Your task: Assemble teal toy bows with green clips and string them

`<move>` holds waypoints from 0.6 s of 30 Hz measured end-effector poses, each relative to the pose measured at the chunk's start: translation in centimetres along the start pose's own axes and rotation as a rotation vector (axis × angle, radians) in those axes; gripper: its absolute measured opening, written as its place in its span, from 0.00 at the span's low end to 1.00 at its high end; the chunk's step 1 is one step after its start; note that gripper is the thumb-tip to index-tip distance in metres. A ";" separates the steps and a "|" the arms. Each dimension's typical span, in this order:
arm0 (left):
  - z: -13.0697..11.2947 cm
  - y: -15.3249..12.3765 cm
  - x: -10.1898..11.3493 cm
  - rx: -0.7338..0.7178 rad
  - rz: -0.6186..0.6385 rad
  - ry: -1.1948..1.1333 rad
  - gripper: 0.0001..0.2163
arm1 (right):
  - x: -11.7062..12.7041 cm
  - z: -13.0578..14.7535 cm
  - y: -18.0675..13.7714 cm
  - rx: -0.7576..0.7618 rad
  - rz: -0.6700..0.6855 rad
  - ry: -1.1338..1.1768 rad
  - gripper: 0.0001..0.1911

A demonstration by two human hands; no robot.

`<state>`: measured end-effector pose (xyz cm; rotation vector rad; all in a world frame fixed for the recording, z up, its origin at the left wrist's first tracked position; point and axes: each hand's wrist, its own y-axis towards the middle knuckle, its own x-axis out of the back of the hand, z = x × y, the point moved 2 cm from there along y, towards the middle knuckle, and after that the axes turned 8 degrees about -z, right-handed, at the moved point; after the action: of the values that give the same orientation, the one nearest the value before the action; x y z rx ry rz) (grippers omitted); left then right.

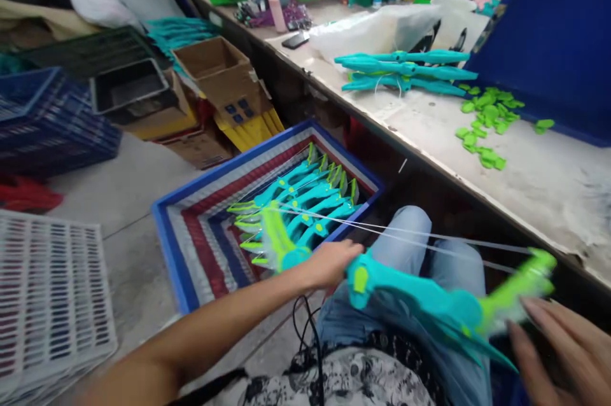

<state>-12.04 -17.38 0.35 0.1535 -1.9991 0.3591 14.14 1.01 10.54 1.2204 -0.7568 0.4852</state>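
Note:
A teal toy bow (pixel 420 294) with lime-green tips lies across my lap, its white string stretched above it. My left hand (pixel 329 263) is closed around the bow's middle grip. At the lower right, my right hand (pixel 558 342) has its fingers stretched out beside the bow's right green tip, and I cannot tell if they touch it. On the floor to my left, a blue crate (pixel 167 234) holds several finished bows (pixel 310 196) stacked side by side. The left tip of the bow I hold hangs over them.
A worn workbench (pixel 525 170) runs along the right with teal bow parts (pixel 405 67), small green pieces (pixel 487 113), a blue bin (pixel 558 30) and a phone (pixel 296 40). A white crate (pixel 48 291), dark crates and cardboard boxes (pixel 214 69) stand on the floor at left.

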 end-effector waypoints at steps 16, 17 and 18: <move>40.3 -2.0 -0.9 0.872 -0.293 -0.109 0.20 | -31.9 -3.1 26.2 0.380 0.237 -0.215 0.28; 41.6 -1.3 -1.6 0.883 -0.276 -0.128 0.22 | -32.8 -3.4 26.7 0.403 0.254 -0.257 0.31; 42.7 -0.7 -2.4 0.887 -0.258 -0.147 0.23 | -33.3 -3.6 26.9 0.425 0.264 -0.285 0.33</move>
<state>-47.39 -31.76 -18.91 1.0019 -1.7979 1.0657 -26.02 14.32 2.81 1.6156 -1.1042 0.7232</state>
